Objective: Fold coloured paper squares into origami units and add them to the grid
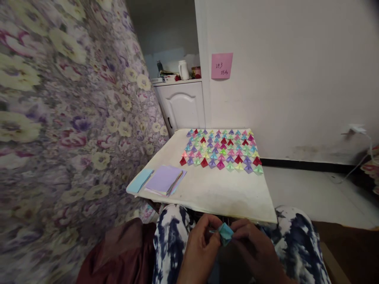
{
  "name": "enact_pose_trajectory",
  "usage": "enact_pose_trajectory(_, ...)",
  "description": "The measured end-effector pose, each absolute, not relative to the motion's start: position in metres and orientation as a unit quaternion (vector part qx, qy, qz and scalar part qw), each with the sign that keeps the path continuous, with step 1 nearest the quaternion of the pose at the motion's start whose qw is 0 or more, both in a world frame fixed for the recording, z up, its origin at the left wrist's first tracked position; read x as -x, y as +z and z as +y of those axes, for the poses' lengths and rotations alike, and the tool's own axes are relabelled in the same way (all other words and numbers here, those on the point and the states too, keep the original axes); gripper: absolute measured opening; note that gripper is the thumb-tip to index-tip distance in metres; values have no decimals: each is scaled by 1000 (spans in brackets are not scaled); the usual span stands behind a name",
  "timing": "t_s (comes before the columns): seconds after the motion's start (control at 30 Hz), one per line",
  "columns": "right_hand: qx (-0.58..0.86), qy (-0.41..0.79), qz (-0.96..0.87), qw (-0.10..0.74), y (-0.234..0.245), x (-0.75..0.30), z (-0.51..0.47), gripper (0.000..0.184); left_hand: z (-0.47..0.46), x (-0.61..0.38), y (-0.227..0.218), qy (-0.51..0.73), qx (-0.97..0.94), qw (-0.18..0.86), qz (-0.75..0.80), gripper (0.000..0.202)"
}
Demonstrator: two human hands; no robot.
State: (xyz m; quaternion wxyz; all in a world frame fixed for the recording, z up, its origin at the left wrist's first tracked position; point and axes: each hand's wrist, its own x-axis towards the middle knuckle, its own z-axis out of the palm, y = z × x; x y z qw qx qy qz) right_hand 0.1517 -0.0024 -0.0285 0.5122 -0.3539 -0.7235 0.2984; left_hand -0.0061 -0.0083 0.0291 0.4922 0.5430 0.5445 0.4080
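A small piece of folded turquoise paper (226, 233) is held low over my lap, just off the table's front edge. My left hand (204, 236) pinches its left side between thumb and fingers. On the other side, my right hand (251, 240) has its fingers closed at the paper's right edge; part of that grip is in shadow. Rows of folded paper pieces (220, 164) in many colours cover the far part of the white table (207, 189). Nearer on the left lie a stack of lilac paper sheets (163, 179) and a stack of light blue paper (139, 180).
A floral curtain (97, 130) hangs along the left. Behind the table stand a white cabinet (185, 104) and a wall with a pink note (222, 66). Dark red cloth (121, 252) lies beside my left leg. A white plug (357, 128) with a cord is at the right.
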Motion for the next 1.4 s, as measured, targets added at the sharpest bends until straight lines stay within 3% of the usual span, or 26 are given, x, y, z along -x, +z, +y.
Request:
enact_pose_trajectory(0.67, 357, 272, -771, 452, -26, -155, -4, 17, -9, 6, 23, 390, -537, 518, 539, 34)
enact_pose_trajectory(1.1, 368, 312, -751, 452, -26, -155, -3, 18, -9, 9, 17, 358, -595, 467, 547, 20)
enact_pose_trajectory(1.4, 380, 367, -740, 417, -25, -157, 1, 16, -8, 8, 22, 301, -657, 411, 556, 26)
